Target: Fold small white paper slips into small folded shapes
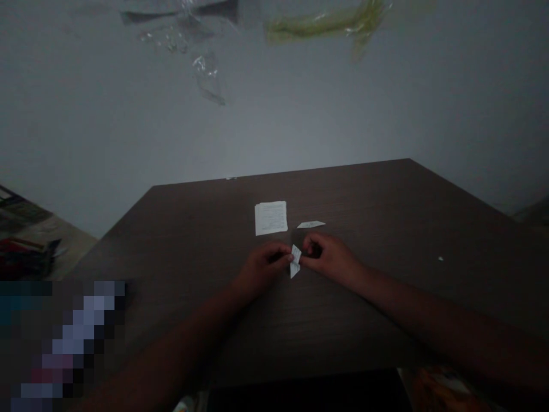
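A small folded piece of printed paper (295,262) stands up between my two hands over the table. My left hand (266,263) pinches its left side between thumb and fingers. On the other side, my right hand (328,254) has its fingers curled, with the thumb at the paper's right edge; whether it grips the paper I cannot make out. A second folded paper piece (311,224), a slim pointed shape, lies just beyond my right hand. Behind my left hand rests a squarish stack of printed paper sheets (271,218).
The dark wooden table (206,217) meets a pale wall (300,114) with yellow tape (326,26) and clear tape on it. A tiny white scrap (440,258) lies at the right. Pixelated blocks (72,343) cover the lower left; dark red items (26,257) sit beyond the left edge.
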Motion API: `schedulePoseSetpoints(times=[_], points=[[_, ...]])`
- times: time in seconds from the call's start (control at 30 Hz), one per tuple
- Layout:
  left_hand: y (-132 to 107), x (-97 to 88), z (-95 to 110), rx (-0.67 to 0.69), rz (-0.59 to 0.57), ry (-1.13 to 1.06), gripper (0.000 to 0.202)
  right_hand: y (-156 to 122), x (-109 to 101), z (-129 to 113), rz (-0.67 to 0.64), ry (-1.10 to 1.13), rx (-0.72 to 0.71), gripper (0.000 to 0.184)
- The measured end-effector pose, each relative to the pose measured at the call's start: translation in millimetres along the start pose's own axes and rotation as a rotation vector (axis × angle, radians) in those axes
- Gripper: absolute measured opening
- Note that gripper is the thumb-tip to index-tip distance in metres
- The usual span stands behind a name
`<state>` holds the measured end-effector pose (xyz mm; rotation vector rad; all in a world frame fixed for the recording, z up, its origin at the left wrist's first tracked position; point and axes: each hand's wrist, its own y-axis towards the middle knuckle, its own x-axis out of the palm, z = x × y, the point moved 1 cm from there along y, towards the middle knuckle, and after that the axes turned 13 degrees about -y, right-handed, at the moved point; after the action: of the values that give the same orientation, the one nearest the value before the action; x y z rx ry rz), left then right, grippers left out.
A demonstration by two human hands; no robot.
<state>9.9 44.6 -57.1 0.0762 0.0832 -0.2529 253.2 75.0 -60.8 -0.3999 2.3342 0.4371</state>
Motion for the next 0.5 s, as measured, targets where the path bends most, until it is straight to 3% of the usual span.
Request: schedulePoseSetpoints(times=[0.33,0.5], points=[[0.6,-1.8,12.0,-0.073,0.052,0.041,0.020,-0.3,-1.3,1.9,0.012,-0.009,-0.041,0.033],[0.3,-2.6,13.2,-0.140,0.134,-0.017,0.023,4.3,-12.2,11.3,0.089,-0.105,-0.100,0.020]])
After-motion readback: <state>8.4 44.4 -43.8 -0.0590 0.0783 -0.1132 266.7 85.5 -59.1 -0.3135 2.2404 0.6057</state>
